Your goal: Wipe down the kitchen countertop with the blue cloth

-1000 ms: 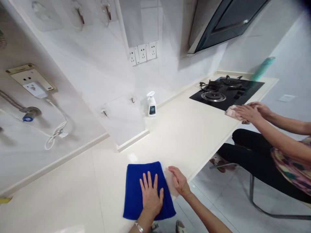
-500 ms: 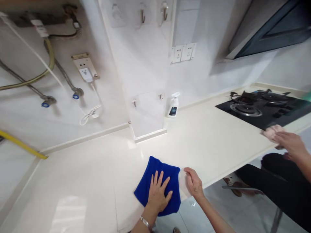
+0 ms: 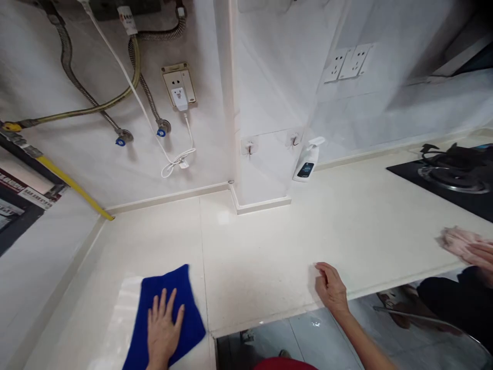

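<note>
My left hand (image 3: 164, 326) lies flat, fingers spread, on a blue cloth (image 3: 188, 316) on the white countertop (image 3: 262, 262). The cloth is spread out and its lower edge runs out of view. Near the counter's front edge, my right hand (image 3: 332, 289) rests with loosely curled fingers and a gap beneath them. Nothing shows in it. It is well apart from the cloth.
A white spray bottle (image 3: 307, 163) stands by the wall pillar (image 3: 265, 174). To the right is a black gas hob (image 3: 454, 182). Another person's hand (image 3: 483, 254) holds a pale pink cloth (image 3: 458, 241) on the counter. A yellow pipe (image 3: 73, 186) meets the left corner.
My left hand and the blue cloth have moved left along the counter, away from my right hand. The view has swung left. The other person's cloth remains near the hob.
</note>
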The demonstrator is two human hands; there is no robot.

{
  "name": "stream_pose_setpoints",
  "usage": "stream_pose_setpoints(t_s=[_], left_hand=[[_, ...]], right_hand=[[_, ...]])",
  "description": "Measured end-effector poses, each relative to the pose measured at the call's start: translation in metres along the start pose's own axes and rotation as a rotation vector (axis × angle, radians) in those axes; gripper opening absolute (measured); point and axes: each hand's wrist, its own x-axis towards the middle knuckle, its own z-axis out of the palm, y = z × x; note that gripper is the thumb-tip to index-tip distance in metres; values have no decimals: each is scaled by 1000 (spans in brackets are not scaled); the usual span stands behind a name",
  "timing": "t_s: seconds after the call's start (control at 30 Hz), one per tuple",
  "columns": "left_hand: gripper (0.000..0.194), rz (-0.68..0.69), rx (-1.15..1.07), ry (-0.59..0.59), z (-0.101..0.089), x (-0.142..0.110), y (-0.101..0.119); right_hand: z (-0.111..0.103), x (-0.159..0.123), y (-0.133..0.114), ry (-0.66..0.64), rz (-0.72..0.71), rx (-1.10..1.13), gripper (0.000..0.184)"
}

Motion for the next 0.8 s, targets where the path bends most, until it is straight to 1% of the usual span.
stream_pose_setpoints(t_s=[0.1,0.17,0.2,0.27,0.33,0.4,0.47,0.57,0.63,0.73,0.8], left_hand=[[67,-215,-5,-25,-9,5,-56],[73,-351,-11,-2,-16,12,-86],[77,-423,-14,18,-19,17,-97],[81,-547,-14,64,-24,27,-108],[83,-630,-15,104,-25,35,-105],[85,-648,-6,137,-23,38,-88],[84,-600,17,149,-17,36,-61],[75,-417,57,136,-3,28,-8],[72,-280,80,155,6,27,28],[66,-125,109,160,19,40,73],[64,-55,117,148,25,57,95]], right_hand=[[0,-1,-2,-3,-27,-17,30],[0,-1,-3,-6,-44,-45,29],[0,-2,-4,-4,-46,-66,28],[1,-2,-8,2,-44,-112,28],[1,-1,-12,10,-41,-152,26],[0,1,-17,8,-40,-183,25],[-1,3,-21,0,-35,-209,24],[-3,5,-25,-12,-23,-238,23],[-4,6,-27,-23,-19,-246,24],[-3,5,-28,-37,-17,-253,25],[-3,5,-27,-52,-15,-259,26]])
